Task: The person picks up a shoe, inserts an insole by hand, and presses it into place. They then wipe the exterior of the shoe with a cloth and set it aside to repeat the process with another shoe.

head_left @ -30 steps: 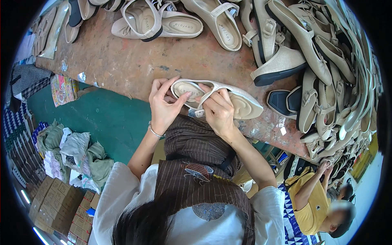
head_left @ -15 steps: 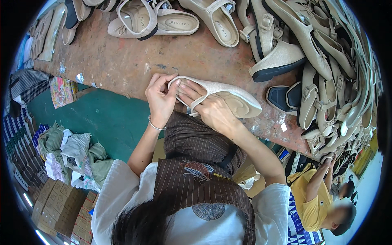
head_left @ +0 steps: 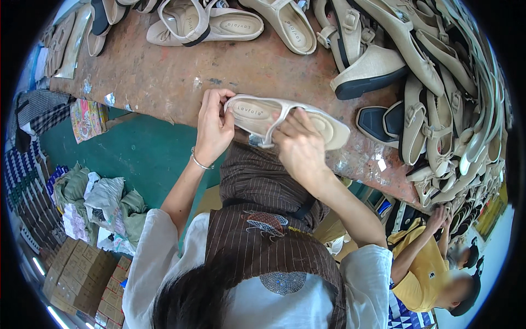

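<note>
A beige strappy flat shoe (head_left: 258, 112) lies near the front edge of the worktable, its heel to the left and squared toe to the right. My left hand (head_left: 215, 123) pinches the heel rim between thumb and fingers. Over the middle of the shoe, my right hand (head_left: 301, 145) is closed with its fingers curled at the strap and inner edge; the fingertips are partly hidden. The pale insole with its printed mark shows between the two hands.
The brown, worn worktable (head_left: 137, 71) spreads ahead. Beige shoes (head_left: 205, 24) line its far side, and a large heap of similar shoes (head_left: 433, 104) stands at the right. Bags (head_left: 104, 203) and cartons (head_left: 76, 274) sit lower left. A person in yellow (head_left: 422, 263) works at the right.
My right hand's fingers have come out of the heel area and moved right to the strap, uncovering the insole. My left hand stays at the heel.
</note>
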A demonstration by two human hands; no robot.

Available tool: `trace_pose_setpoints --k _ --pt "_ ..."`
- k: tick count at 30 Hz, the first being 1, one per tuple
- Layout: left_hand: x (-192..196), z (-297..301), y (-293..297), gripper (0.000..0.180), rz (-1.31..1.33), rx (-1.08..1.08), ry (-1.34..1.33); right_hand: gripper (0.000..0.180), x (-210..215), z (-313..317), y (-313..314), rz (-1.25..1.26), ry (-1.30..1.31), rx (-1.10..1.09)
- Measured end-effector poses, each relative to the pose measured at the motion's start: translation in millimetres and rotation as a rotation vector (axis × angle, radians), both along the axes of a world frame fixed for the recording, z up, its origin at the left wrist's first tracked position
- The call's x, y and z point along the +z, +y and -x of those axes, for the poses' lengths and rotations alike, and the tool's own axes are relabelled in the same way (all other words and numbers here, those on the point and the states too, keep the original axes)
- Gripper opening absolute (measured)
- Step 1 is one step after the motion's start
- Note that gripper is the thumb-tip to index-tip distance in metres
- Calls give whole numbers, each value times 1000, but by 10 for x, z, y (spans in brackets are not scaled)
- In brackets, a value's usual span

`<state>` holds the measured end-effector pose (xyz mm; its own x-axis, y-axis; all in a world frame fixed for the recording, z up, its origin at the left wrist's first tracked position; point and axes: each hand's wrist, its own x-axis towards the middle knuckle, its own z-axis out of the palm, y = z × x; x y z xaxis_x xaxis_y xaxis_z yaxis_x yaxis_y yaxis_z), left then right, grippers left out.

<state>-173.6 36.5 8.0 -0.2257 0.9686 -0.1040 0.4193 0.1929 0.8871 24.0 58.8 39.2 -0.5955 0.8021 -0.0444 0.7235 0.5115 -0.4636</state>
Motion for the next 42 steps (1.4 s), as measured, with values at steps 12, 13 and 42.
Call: trace_pose_setpoints --k 12,13,42 --pt "216 -253 -424 27 247 72 -228 38 118 -458 -99 -308 221 -538" --pt "236 -325 -539 25 347 51 -205 45 138 -496 -65 -271 279 -686" --pt "45 -1260 -903 50 -161 -821 687 40 -100 -271 -262 -302 -17 -368"
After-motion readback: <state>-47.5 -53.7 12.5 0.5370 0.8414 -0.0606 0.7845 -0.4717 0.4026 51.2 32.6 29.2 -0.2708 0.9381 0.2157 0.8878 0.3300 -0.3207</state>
